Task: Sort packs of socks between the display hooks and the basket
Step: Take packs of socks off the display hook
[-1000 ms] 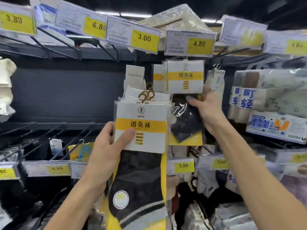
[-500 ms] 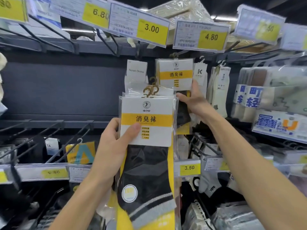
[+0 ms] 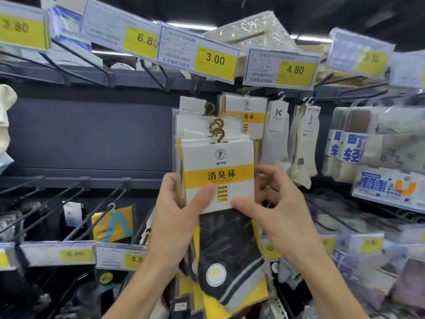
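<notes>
A stack of sock packs [image 3: 218, 162], each with a white card, a yellow band and a dark sock with grey stripes, is held up in front of the shelving. My left hand [image 3: 174, 217] grips the stack from the left, thumb on the front card. My right hand [image 3: 271, 203] pinches the stack's right edge, thumb on the card's lower corner. One matching pack [image 3: 246, 116] hangs on the display hook [image 3: 247, 90] under the 4.80 price tag. No basket is in view.
Price tags [image 3: 216, 58] line the upper rail. White and beige sock packs [image 3: 303, 139] hang to the right, bulkier packs [image 3: 377, 139] farther right. Bare dark hooks [image 3: 76, 192] jut out at lower left beside a yellow-and-teal pack [image 3: 112, 224].
My right hand let go of the pack hanging on the hook and came down onto the right edge of the stack. The stack rose a little in my left hand.
</notes>
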